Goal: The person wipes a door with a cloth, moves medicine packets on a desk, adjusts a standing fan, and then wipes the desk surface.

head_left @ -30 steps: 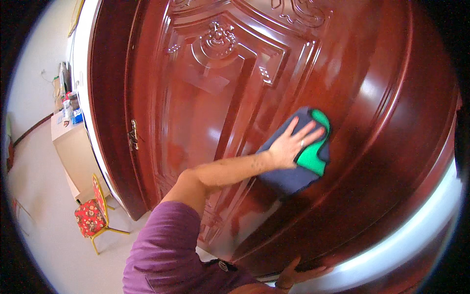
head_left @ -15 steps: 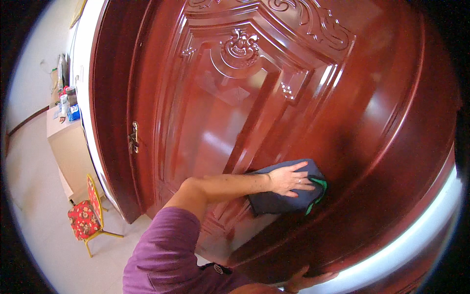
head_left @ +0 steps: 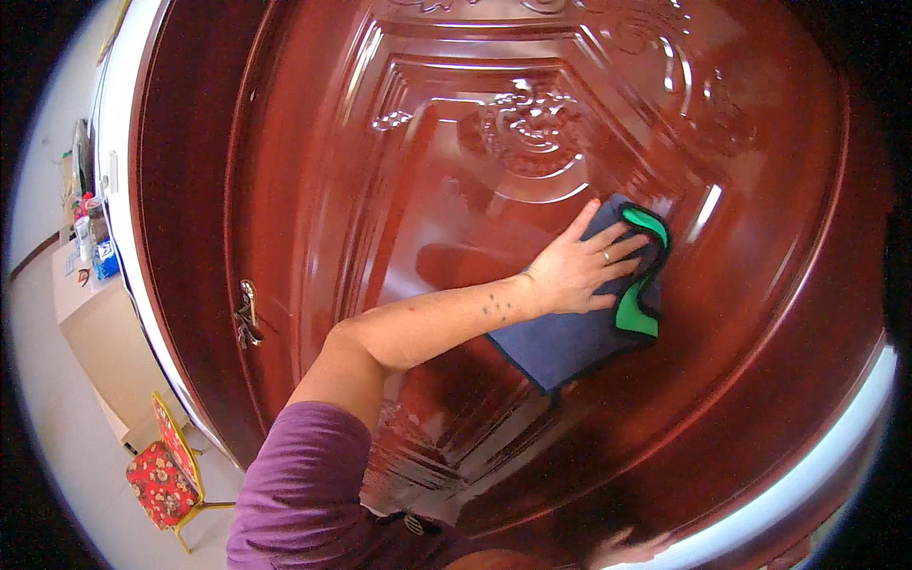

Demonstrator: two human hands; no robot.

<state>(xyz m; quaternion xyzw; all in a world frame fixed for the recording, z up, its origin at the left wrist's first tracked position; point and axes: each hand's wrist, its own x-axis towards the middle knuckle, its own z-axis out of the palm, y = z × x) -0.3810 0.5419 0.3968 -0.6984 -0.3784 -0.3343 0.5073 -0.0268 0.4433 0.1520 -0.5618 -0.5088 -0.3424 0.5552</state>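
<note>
My left hand holds a dark blue-grey cleaning cloth pressed against a glossy red-brown carved door. Its fingers are spread over the cloth and point right, with a ring on one of them. The cloth has dark edging, and its folded-over side shows green near the fingertips. Part of it is hidden under the palm. Low at the picture's bottom edge, my right hand is blurred. Its fingers look stretched out, with nothing visible in them, near the door's lower right part.
A metal door handle sits at the door's left side. Beyond the white frame stand a pale cabinet with bottles and a blue packet, and a red flowered chair with yellow legs. A raised round emblem sits above the cloth.
My left hand has slid the cloth upward and slightly right across the door, and more green shows. The view has shifted. My right hand has moved slightly right and blurred.
</note>
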